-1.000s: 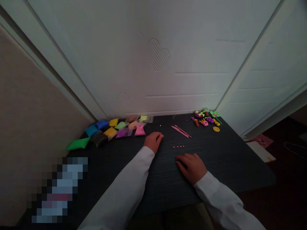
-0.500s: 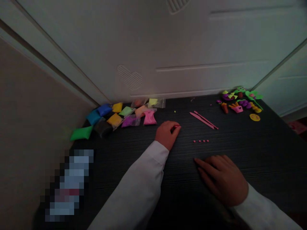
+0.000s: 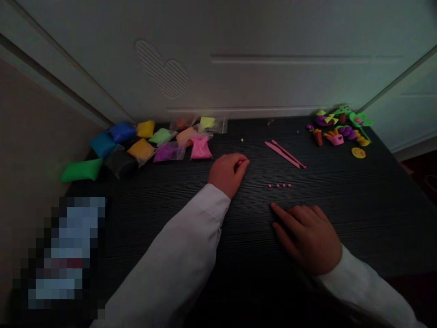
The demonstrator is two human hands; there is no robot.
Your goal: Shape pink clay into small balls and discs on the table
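My left hand (image 3: 229, 174) rests on the dark table with thumb and forefinger pinched together. A bit of pink clay (image 3: 241, 162) shows between those fingers, mostly hidden by them. Several tiny pink clay balls (image 3: 277, 185) lie in a short row to its right. Just below that row is my right hand (image 3: 307, 237), forefinger stretched out and thumb apart, with nothing visible in it. Beyond the balls lie two pink modelling tools (image 3: 285, 155), side by side and slanting. Near the left hand sits a bag of pink clay (image 3: 201, 148).
Several bags of coloured clay, among them a green one (image 3: 82, 170) and a purple one (image 3: 167, 151), line the back left. Small clay figures (image 3: 334, 136) and a yellow disc (image 3: 358, 153) stand back right. A blurred-out panel (image 3: 68, 250) is front left. A white panelled surface (image 3: 273, 86) rises behind.
The camera view has shifted, so the table's contents appear higher and farther left. My right fingertip is slightly closer to the row of balls. My left hand keeps its pinch.
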